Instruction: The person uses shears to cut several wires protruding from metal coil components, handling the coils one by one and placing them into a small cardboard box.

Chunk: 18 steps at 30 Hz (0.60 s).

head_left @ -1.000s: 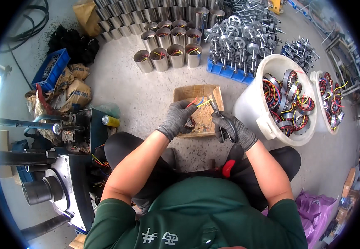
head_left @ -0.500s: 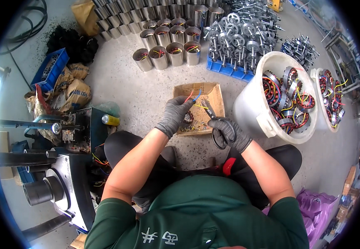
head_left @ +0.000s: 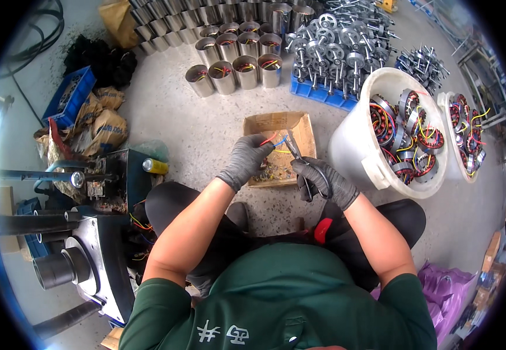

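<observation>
My left hand (head_left: 246,158), in a grey glove, is closed round a bundle of wires in front of me. Out of its fingertips stick a red wire (head_left: 270,139), a blue wire (head_left: 280,142) and a yellow wire (head_left: 281,151). A wound coil part shows only in a small piece beneath that hand. My right hand (head_left: 330,182), gloved alike, grips black-handled scissors (head_left: 294,149), whose blades point up and left and reach the blue wire's end. Under both hands lies a shallow cardboard box (head_left: 276,121) with small wire scraps on its bottom.
A white bucket (head_left: 349,137) of wound coils stands to the right, a second tub (head_left: 446,105) beyond it. Metal cylinders (head_left: 224,79) stand in rows ahead. Shafts with discs (head_left: 337,52) fill a blue crate. Left are a machine (head_left: 104,262) and a yellow can (head_left: 155,167).
The scissors have moved slightly up and left, from near the yellow wire to the blue wire's end. The blue wire now leans right instead of up. My left hand has barely moved.
</observation>
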Motion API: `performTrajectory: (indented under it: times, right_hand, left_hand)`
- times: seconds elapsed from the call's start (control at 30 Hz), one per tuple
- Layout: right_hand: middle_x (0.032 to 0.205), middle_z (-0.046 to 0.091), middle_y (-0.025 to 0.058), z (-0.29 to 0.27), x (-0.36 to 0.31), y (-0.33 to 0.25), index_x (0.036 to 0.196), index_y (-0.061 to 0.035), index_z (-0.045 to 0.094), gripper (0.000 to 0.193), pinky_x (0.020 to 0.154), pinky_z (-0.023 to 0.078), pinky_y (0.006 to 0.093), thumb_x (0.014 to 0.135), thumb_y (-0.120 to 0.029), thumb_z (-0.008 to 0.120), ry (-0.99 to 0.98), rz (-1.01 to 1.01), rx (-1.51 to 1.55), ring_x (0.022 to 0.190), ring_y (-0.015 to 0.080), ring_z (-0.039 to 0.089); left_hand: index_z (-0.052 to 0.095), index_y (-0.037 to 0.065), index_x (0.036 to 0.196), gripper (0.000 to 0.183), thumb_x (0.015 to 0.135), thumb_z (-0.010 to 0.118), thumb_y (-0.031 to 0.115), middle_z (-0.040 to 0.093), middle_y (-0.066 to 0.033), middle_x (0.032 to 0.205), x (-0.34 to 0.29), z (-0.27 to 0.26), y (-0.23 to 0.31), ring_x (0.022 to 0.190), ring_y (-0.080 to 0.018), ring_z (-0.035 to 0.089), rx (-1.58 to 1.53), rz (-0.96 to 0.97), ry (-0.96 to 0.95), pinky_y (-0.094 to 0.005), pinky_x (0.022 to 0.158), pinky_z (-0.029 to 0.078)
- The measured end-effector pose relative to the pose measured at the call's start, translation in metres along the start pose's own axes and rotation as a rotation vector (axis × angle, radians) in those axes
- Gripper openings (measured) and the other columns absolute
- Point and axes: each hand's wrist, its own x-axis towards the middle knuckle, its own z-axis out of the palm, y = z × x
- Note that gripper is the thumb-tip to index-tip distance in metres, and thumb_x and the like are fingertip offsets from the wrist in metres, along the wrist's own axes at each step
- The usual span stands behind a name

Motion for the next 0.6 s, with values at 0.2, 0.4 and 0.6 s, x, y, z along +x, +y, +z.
performTrajectory:
  times: [0.2,0.4,0.6]
  right_hand:
    - [0.06,0.058,0.0059,0.001,0.0,-0.01,0.088,-0.0037,0.059,0.042,0.042,0.046,0.0296,0.095,-0.045,0.063,0.019,0.025,-0.02,0.044,0.0172,0.057]
    - [0.05,0.056,0.0073,-0.011,0.006,0.003,0.08,-0.004,0.061,0.033,0.035,0.042,0.0323,0.095,-0.033,0.061,-0.049,-0.019,0.087,0.037,0.0191,0.053]
    - [0.051,0.053,0.0054,0.001,0.003,0.023,0.083,-0.0037,0.061,0.018,0.034,0.038,0.0328,0.093,-0.019,0.061,0.002,0.082,0.34,0.036,0.0186,0.051]
  left_hand:
    - [0.071,-0.002,0.1,0.021,0.091,0.071,0.017,0.068,-0.0053,0.085,-0.008,0.003,0.01,0.075,-0.0127,0.061,0.145,0.018,0.003,-0.0313,0.063,0.055]
    - [0.073,-0.001,0.099,0.022,0.09,0.073,0.019,0.071,-0.004,0.084,0.002,0.004,-0.003,0.074,-0.0101,0.06,0.238,0.131,0.06,-0.0287,0.069,0.05]
    - [0.073,-0.002,0.102,0.025,0.09,0.072,0.02,0.071,-0.004,0.088,0.005,0.005,-0.014,0.079,-0.0098,0.059,0.158,0.172,0.034,-0.0281,0.074,0.049]
